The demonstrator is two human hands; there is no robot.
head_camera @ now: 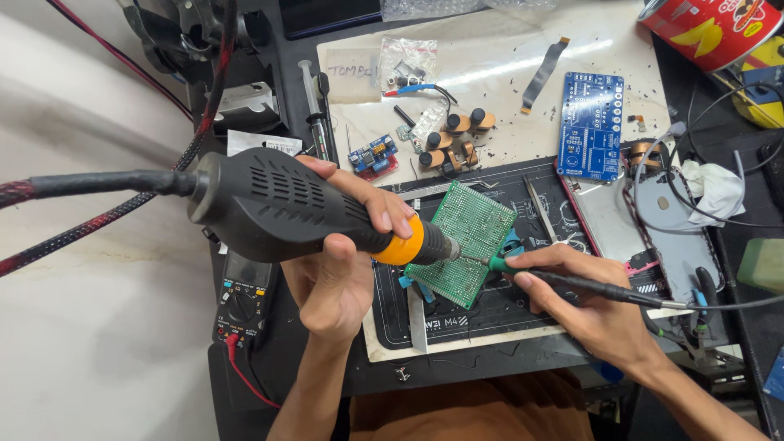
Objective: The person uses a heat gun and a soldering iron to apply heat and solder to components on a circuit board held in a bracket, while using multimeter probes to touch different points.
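Left hand (339,261) wrapped around black hot-air gun (278,208) at frame centre-left, right hand (584,298) pinching slim soldering iron (588,283), both tips meeting green perforated board (465,237) on black mat (490,314), centre.

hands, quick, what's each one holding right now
left hand: closed on the hot air gun
right hand: closed on the soldering iron

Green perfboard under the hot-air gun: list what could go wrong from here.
1. The hot-air gun in the left hand aims its nozzle at the green perfboard, close to the right hand; those fingers could get burned.
2. The slim iron works at the same spot, so the tools may collide.
3. The board looks propped at a tilt and might shift.
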